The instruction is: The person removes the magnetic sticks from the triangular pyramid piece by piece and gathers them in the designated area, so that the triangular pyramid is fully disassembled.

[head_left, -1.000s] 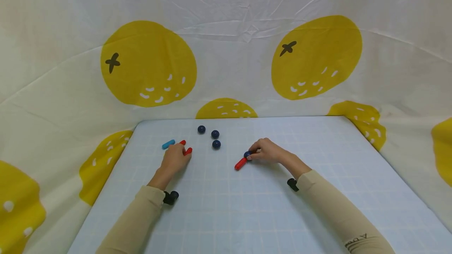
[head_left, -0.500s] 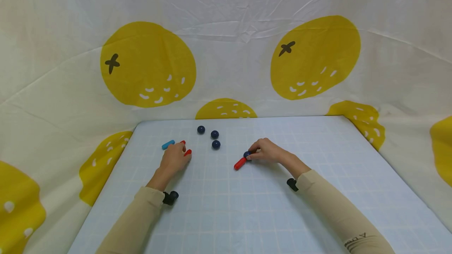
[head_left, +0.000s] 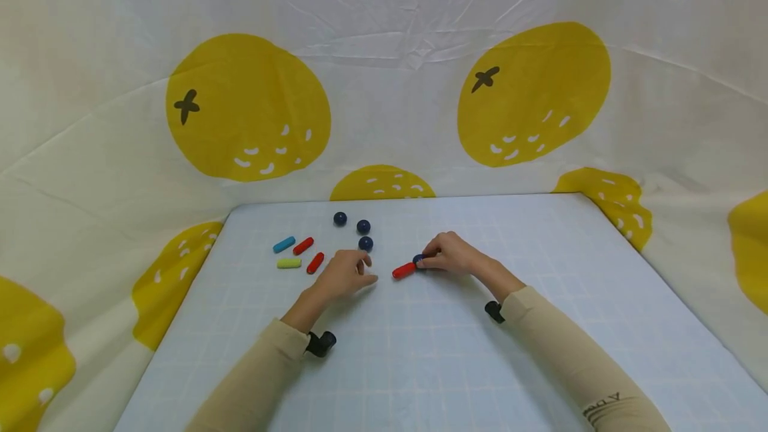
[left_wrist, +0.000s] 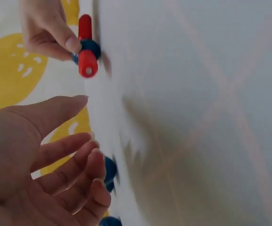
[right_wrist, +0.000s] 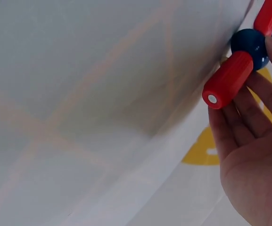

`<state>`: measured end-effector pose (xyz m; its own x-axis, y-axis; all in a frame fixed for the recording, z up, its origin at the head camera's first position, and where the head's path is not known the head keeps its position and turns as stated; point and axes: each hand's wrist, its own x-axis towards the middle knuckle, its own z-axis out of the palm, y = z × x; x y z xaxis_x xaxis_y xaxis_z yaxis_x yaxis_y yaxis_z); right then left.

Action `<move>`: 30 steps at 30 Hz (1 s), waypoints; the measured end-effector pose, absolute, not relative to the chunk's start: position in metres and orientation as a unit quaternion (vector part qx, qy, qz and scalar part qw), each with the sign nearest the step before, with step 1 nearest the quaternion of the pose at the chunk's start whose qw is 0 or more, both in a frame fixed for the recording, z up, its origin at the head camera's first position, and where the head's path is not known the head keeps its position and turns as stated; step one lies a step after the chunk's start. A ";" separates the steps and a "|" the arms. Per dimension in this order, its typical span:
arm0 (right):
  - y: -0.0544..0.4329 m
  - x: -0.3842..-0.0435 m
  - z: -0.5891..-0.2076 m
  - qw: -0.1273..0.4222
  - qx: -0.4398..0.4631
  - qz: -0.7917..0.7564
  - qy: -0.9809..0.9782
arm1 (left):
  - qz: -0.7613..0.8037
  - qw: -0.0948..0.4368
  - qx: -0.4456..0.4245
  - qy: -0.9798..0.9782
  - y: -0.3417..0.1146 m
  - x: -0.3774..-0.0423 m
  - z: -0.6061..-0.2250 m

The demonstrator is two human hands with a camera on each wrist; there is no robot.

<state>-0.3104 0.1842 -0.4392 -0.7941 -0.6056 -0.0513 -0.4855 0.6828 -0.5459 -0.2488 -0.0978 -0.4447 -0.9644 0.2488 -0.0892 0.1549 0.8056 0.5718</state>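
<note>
My right hand (head_left: 451,255) pinches a dark blue ball (right_wrist: 250,47) between thumb and fingers. A red rod (right_wrist: 227,80) sticks out of the ball on one side, and a second red rod (right_wrist: 269,18) shows on its other side. In the head view, the ball (head_left: 419,259) is partly covered by the fingers, with one red rod (head_left: 404,271) pointing left from it. My left hand (head_left: 345,277) hovers left of this rod, thumb and fingers spread apart and nothing between them. The left wrist view shows the palm (left_wrist: 13,155) facing the ball and rods.
Left of my left hand lie a blue rod (head_left: 284,245), two red rods, one of them a red rod (head_left: 315,263) nearest the hand, and a yellow-green rod (head_left: 289,263). Three dark blue balls, including a ball (head_left: 363,227), sit behind it on the white table (head_left: 408,365).
My left hand has moved right, away from the rods, uncovering the yellow-green rod and two red rods. The red rod at my right hand has turned slightly; that hand has barely moved.
</note>
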 end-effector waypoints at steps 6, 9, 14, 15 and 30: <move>0.184 -0.310 -0.439 0.108 -0.292 -0.257 0.915 | 0.328 0.108 0.164 0.924 -0.066 -0.259 -0.456; 0.183 -0.309 -0.440 0.109 -0.290 -0.264 0.913 | 0.337 0.106 0.168 0.920 -0.055 -0.263 -0.461; 0.184 -0.309 -0.440 0.111 -0.292 -0.271 0.910 | 0.339 0.096 0.153 0.923 -0.047 -0.268 -0.464; 0.185 -0.309 -0.439 0.113 -0.292 -0.270 0.911 | 0.338 0.093 0.153 0.924 -0.046 -0.268 -0.464; 0.185 -0.317 -0.435 0.149 -0.320 -0.281 0.892 | 0.331 0.093 0.157 0.926 -0.047 -0.270 -0.461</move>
<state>-0.3174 0.1847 -0.4355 -0.7507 -0.6550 -0.0859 -0.4877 0.6372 -0.5968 -0.2698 -0.0470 -0.4606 -0.9338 0.3514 -0.0679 0.2287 0.7316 0.6422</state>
